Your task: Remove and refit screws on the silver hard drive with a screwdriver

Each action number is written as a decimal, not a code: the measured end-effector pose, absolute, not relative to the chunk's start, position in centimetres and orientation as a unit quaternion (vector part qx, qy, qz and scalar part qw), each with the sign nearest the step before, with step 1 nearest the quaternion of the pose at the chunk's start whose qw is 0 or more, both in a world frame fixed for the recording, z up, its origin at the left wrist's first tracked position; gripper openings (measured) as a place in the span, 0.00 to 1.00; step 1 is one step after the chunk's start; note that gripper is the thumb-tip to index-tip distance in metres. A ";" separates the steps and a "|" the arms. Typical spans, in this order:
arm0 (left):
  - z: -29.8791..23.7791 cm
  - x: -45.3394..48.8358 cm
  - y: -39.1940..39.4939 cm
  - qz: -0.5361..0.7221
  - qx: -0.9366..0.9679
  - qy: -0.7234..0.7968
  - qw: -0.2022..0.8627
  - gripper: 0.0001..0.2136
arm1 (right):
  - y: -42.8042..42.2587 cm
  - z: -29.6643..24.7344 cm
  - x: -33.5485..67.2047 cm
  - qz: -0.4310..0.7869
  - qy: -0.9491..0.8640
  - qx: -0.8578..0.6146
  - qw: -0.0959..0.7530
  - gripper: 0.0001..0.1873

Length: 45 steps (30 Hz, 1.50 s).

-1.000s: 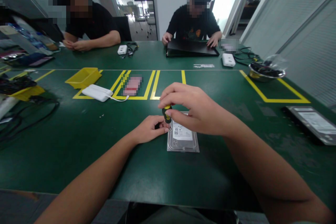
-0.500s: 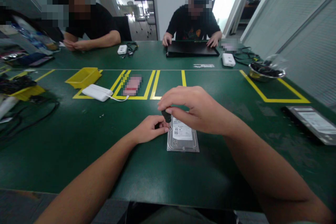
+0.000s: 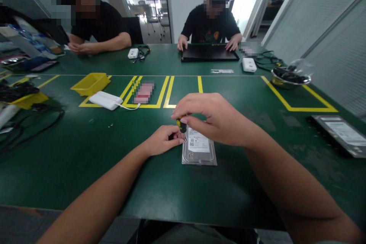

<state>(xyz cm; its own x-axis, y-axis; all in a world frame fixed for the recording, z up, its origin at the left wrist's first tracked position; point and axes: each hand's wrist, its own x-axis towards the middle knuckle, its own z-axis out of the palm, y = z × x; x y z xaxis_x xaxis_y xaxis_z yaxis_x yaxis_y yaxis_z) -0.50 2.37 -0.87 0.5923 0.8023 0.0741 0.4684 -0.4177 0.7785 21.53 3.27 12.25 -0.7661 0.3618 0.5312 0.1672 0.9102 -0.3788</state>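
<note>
A silver hard drive [image 3: 198, 155] with a white label lies flat on the green table in front of me. My right hand [image 3: 204, 116] arches over its far left part, fingers closed around a short black-and-yellow screwdriver [image 3: 181, 124]. That screwdriver stands nearly upright, its lower end at the drive's left edge; the exact tip is hidden. Curled in at the same edge, my left hand [image 3: 164, 141] grips the drive's side with thumb and fingers, close beside the screwdriver. The right hand covers the drive's far end.
Right of me lies another drive-like metal unit [image 3: 341, 133]. Ahead are a yellow tray [image 3: 90, 84], a white power bank [image 3: 105, 100] cabled to a phone [image 3: 144, 93], and a metal bowl [image 3: 290, 80] of dark items. Two people sit opposite, one with hands on a black laptop-like panel [image 3: 210, 52].
The screwdriver's handle has turned in my right hand, so yellow now shows where it looked black. My left hand and the hard drive stay in place.
</note>
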 end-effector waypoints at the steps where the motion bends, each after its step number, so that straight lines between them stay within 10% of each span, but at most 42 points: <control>1: -0.8 -0.5 2.4 0.224 0.812 0.390 0.372 0.10 | 3.3 12.2 21.6 0.159 -0.928 -0.143 0.306 0.13; 45: -0.8 -0.5 2.3 0.228 0.813 0.390 0.368 0.09 | 3.0 12.8 21.8 0.154 -0.932 -0.184 0.272 0.09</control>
<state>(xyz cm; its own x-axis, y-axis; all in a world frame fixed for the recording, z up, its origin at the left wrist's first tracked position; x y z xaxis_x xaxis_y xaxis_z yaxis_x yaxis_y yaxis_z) -0.52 2.35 -0.80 0.5924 0.8012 0.0846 0.4656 -0.4263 0.7755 21.83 3.03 12.78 -0.7838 0.4269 0.4510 0.2589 0.8848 -0.3875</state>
